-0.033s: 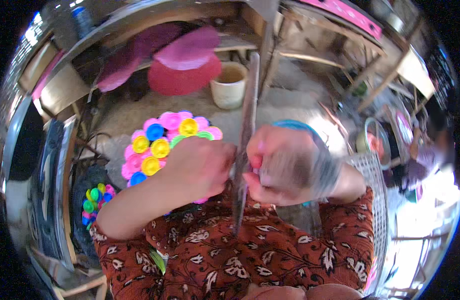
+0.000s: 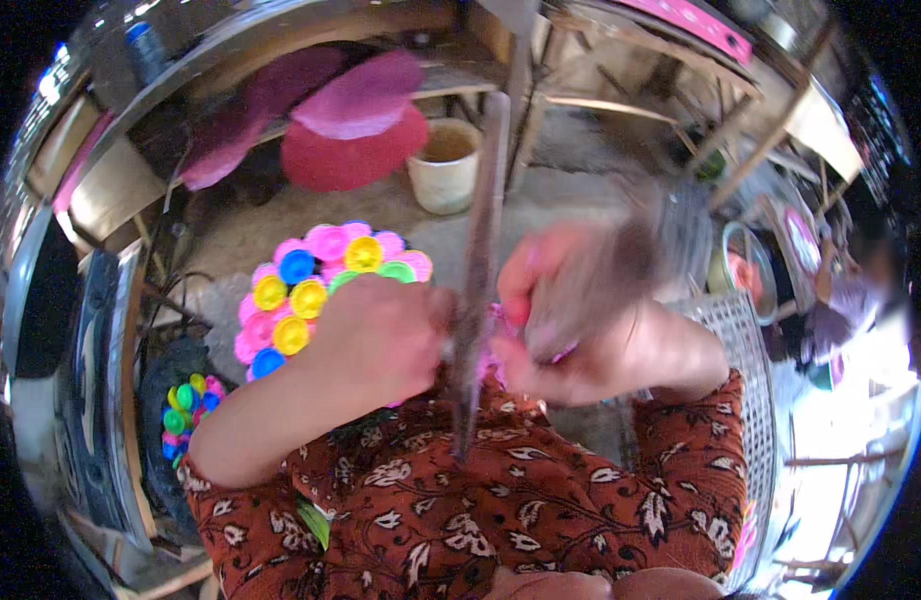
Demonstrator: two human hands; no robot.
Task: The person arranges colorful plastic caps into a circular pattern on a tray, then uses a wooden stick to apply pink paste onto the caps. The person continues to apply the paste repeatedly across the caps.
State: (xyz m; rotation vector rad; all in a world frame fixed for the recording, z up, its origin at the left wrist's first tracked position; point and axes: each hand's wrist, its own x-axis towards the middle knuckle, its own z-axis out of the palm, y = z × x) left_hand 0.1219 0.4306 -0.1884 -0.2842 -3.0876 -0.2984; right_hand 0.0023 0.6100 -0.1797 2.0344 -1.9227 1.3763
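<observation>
A long, narrow, dark brownish bar [image 2: 482, 250] rises upright in front of my body, between my hands. My left hand [image 2: 385, 325] is closed at the bar's left side. What its fingers hold, if anything, is hidden behind the bar. My right hand [image 2: 570, 340], smeared by motion, is curled just right of the bar. A blurred brown-grey object [image 2: 610, 285] shows over it and slants up to the right; its kind cannot be made out. Small pink material [image 2: 493, 345] lies between the right fingers and the bar.
Left of my hands is a round cluster of pink, yellow, blue and green plastic caps [image 2: 308, 298]. A smaller heap of coloured pieces [image 2: 188, 405] lies farther left. Ahead stand a whitish bucket [image 2: 446, 185] and pink and red round sheets [image 2: 355, 150]. A grey perforated crate [image 2: 745, 350] is at right.
My right hand and the blurred object have shifted, the object now reaching farther up and right. Pink material shows more by the bar. The whole view has moved slightly.
</observation>
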